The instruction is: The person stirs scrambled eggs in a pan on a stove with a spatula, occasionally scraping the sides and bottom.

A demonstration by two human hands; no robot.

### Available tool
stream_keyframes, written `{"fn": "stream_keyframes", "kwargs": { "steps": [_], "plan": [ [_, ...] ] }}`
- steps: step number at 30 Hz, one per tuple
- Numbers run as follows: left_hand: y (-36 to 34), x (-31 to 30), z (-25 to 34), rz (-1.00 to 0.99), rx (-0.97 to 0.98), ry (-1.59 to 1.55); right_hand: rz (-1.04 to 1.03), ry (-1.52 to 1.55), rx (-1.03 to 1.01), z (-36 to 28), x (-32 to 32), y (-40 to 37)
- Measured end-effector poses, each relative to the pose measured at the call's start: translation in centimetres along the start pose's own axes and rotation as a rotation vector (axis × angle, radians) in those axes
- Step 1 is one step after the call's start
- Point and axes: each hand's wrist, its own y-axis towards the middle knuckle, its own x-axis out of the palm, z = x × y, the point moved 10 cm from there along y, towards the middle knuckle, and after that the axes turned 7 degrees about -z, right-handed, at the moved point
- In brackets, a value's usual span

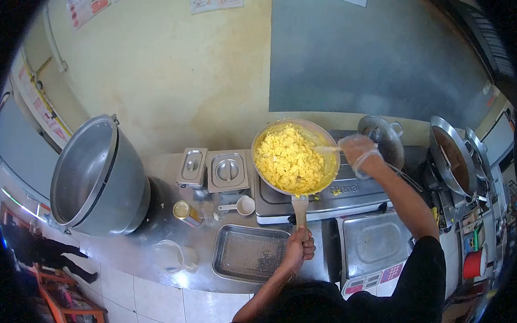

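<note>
A frying pan (331,166) full of yellow scrambled eggs (288,159) sits over the tabletop stove (322,205). My left hand (299,246) is closed around the near end of the pan's handle (300,210). On the pan's right side, my right hand (362,152), in a clear plastic glove, grips a spatula (327,150). The spatula's far end reaches into the eggs; its exact shape is blurred.
A wire-mesh tray (222,265), measuring cup (246,206), can (186,212) and pitcher (175,257) stand left of the stove. Behind them are two lidded steel containers (227,171). A big pot (100,184) stands far left, a scale (377,243) near right, woks (383,137) beyond.
</note>
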Motion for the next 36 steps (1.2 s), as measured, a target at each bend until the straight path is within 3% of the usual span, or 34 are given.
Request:
{"fn": "stream_keyframes", "kwargs": {
  "steps": [4,9,10,13,19,23,24,27,30,33,36],
  "plan": [
    [-0.3,0.4,0.4,0.002,-0.011,-0.014,-0.038,0.139,-0.136,-5.0,3.7,-2.3],
    [0.0,0.2,0.2,-0.01,-0.006,-0.043,-0.263,0.148,-0.021,-5.4,-2.8,-2.3],
    [0.0,0.3,0.2,-0.02,-0.003,-0.043,0.146,0.126,-0.164,-4.3,-3.4,-3.1],
    [-0.3,0.4,0.5,0.006,-0.001,-0.003,-0.073,0.081,0.062,-0.7,0.0,1.6],
    [-0.1,0.5,0.4,-0.042,-0.018,-0.004,-0.305,0.118,-0.001,-1.7,10.2,5.4],
    [0.0,0.0,0.0,-0.012,-0.013,-0.04,-0.418,0.079,-0.236,-3.5,4.5,1.9],
    [-0.1,0.1,0.1,-0.011,-0.017,-0.045,-0.262,0.096,-0.237,-2.2,2.6,1.3],
    [-0.2,0.3,0.4,-0.017,-0.011,-0.037,-0.355,0.051,0.078,2.8,0.3,1.0],
    [-0.2,0.4,0.4,-0.014,-0.016,-0.01,-0.398,-0.034,-0.025,3.0,3.4,0.5],
    [-0.1,0.3,0.5,-0.012,-0.027,-0.022,-0.635,0.215,-0.013,-0.6,5.7,-0.5],
    [0.0,0.0,0.1,-0.002,-0.042,-0.024,-0.638,0.429,-0.137,-3.5,9.4,0.1]
  ]
}}
